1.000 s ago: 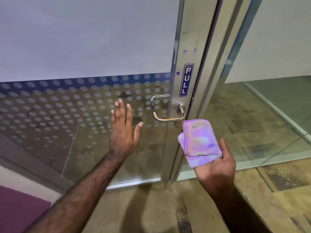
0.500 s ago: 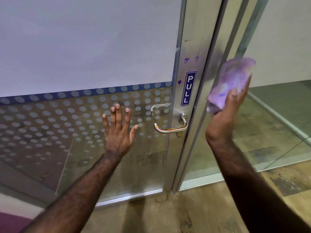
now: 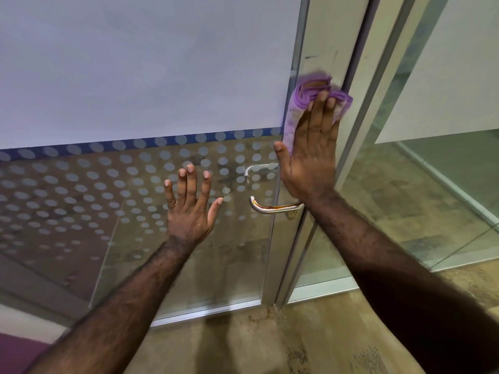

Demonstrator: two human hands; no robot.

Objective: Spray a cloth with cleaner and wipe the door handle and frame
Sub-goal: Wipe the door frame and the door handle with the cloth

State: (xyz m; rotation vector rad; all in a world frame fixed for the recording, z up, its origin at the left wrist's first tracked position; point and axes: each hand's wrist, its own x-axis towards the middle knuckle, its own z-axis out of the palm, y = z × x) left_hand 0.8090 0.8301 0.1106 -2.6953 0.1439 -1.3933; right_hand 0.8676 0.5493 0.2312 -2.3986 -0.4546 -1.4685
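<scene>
while my right hand [image 3: 310, 155] presses the purple cloth [image 3: 307, 95] flat against the metal door frame [image 3: 321, 36], fingers straight over the bunched folds, my left hand [image 3: 190, 206] is spread open on the dotted glass [image 3: 81, 184], holding nothing. the cloth sits above the door handle [image 3: 272, 207] (its lever pokes out just beside my right wrist), well up the frame.

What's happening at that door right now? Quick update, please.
Right hand presses purple cloth flat on door frame, above handle. Left hand open, spread by the glass. Nothing in the way.
</scene>
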